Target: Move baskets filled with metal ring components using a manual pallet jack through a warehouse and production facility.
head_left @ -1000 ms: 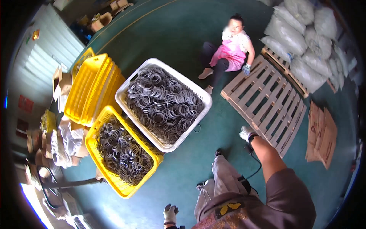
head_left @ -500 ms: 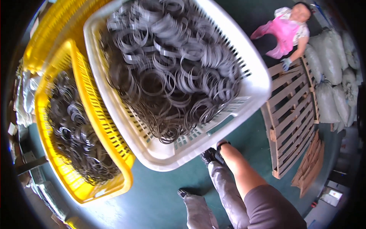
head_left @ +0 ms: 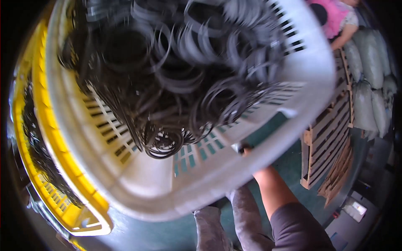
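A white plastic basket (head_left: 153, 205) fills the middle of the view, tilted and close. Heaped inside it are many thin dark grey metal rings (head_left: 180, 79), blurred in places. My right forearm (head_left: 272, 184) reaches up from the lower right and passes behind the basket's near rim. Through the handle opening a bit of skin and a dark band (head_left: 240, 147) at the wrist show. The right hand's fingers are hidden by the basket, so their grip does not show. My left hand is out of view.
A yellow basket (head_left: 69, 175) holding similar rings stands at the left. To the right are a wooden pallet (head_left: 326, 142), flattened brown sheets (head_left: 337, 171) and stacked pale sacks (head_left: 366, 100). A person in a pink apron (head_left: 333, 19) is at the upper right. My legs are below, over green floor.
The white basket appears larger and lower, covering more of my right forearm. The yellow basket has shifted left in view, and the other person is now partly cut off at the top.
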